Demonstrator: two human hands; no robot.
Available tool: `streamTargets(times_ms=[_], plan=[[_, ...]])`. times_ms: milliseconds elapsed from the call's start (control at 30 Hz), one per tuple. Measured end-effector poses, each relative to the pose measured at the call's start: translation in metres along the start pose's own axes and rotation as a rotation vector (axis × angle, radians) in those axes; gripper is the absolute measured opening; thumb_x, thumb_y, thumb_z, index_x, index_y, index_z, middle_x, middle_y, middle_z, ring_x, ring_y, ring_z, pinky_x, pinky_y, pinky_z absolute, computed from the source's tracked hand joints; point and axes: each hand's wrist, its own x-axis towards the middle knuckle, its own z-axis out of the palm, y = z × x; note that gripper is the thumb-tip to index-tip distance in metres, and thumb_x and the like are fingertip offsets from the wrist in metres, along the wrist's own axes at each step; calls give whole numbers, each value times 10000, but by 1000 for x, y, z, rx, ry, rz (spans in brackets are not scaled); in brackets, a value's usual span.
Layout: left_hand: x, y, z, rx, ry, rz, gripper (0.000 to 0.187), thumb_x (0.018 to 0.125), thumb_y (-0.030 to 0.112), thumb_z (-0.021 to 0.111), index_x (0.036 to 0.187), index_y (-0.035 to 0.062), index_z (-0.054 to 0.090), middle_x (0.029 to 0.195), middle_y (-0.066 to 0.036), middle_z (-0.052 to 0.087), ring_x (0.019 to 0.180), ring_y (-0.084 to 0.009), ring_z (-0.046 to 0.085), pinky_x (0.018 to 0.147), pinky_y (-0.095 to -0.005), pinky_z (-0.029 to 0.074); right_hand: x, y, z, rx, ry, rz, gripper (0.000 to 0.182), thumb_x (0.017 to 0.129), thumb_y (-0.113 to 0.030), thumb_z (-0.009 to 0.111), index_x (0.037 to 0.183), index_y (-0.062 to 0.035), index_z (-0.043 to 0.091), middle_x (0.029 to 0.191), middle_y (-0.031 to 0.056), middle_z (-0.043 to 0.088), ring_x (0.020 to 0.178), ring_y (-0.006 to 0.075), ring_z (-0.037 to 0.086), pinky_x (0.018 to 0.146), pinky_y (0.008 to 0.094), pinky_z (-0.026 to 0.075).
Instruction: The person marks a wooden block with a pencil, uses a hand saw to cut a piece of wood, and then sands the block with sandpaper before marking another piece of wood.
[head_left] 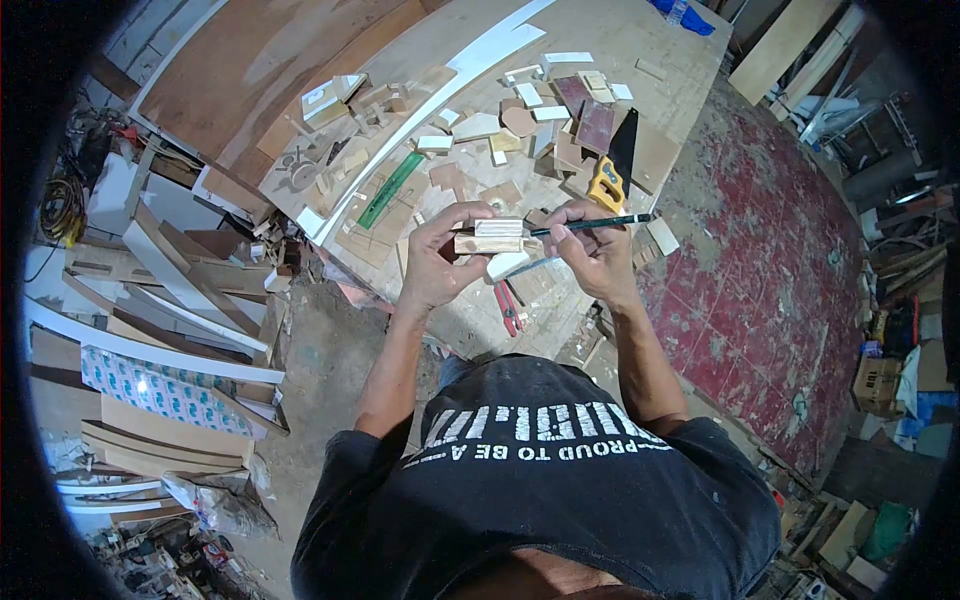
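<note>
My left hand (435, 255) grips a small stack of wooden blocks (492, 236) in front of my chest, above the near edge of the workbench (610, 40). My right hand (590, 250) holds a dark green pencil (600, 222) whose tip rests against the blocks' right end. A white offcut (508, 264) shows just beneath the blocks, between the two hands.
Many wood offcuts litter the workbench, along with a long white curved strip (440, 95), a green ruler (392, 188), a handsaw with a yellow handle (612, 170) and red pliers (508, 308). Boards and planks are stacked at the left. Worn red floor lies to the right.
</note>
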Motion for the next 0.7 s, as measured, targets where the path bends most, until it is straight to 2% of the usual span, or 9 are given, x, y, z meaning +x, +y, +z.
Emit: streamTargets(times_ms=[367,533,700], plan=[[0,-1,1,14,-23,29,490,641,-112,625,1124,-23,626,1171,-109,614,1078,-167,596,966,-310,468,3,-6,3,6,52,16,120,915,-65,603,972,38,626,820,32,602,724,72,559,629,234,465],[-1,3,2,9,2,7,487,645,-120,622,1121,-18,628,1170,-109,616,1084,-169,596,962,-312,471,3,-4,-4,-161,-26,-114,106,906,-74,619,962,15,628,814,17,599,714,61,541,605,223,428],[-1,4,3,13,-13,29,483,651,-124,632,1121,-14,624,1168,-107,616,1084,-168,595,961,-312,474,1,-4,1,-46,18,-43,102,895,-72,628,953,11,631,812,14,600,713,58,537,604,221,424]])
